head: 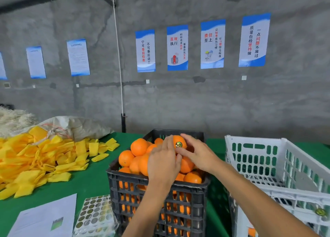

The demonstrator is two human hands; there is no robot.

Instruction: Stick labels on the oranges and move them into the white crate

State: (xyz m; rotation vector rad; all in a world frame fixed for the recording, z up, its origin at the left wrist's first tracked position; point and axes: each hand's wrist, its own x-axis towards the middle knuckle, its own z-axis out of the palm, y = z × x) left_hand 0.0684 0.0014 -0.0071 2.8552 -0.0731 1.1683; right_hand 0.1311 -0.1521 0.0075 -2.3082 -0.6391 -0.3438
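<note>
Grey concrete wall hung with blue-and-white posters (177, 47) backs a green-covered table (85, 179). Head view: a black crate (157, 197) heaped with oranges stands at centre, a white crate (278, 167) just to its right, a sheet of round labels (94, 213) to its left, and yellow foam sleeves (41, 161) farther left. The left hand (163, 162) cups a raised orange (179, 142) from the side; the right hand (198, 154) closes round its other side, thumb beside the gold label (178, 144) already on the peel. Labelling of this fruit appears complete; the next move calls for carrying it rightward over the white crate's rim and setting it down inside.
</note>
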